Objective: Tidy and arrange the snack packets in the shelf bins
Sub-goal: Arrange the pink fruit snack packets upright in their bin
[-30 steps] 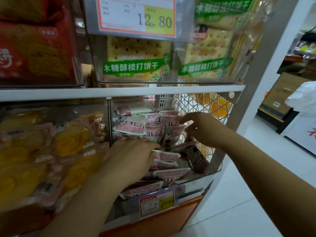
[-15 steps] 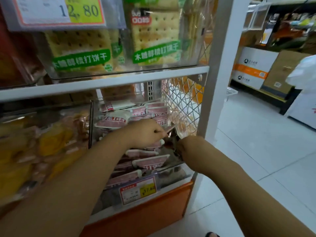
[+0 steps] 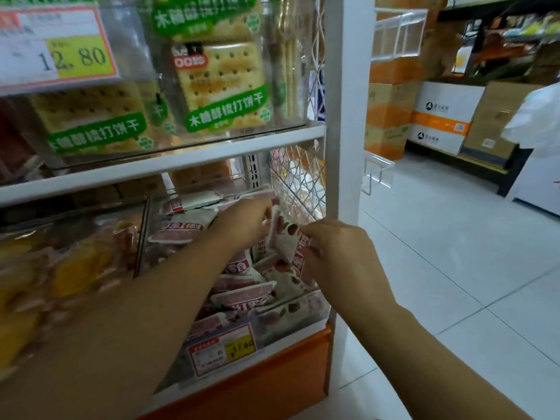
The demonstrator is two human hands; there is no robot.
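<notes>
Head view: a white-and-red snack packet (image 3: pixel 283 237) is held on edge above the loose pile in the clear shelf bin (image 3: pixel 316 304), pinched at its lower end by the right hand (image 3: pixel 342 259). The left hand (image 3: pixel 242 225) is curled at its upper corner — whether it grips cannot be told. The packet is best slid in upright, label outward — beside the wire mesh (image 3: pixel 298 177).

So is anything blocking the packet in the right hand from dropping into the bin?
Nothing visible does. The right hand pinches the packet over the open-topped bin, right above the other packets; the left hand is beside it.
</notes>
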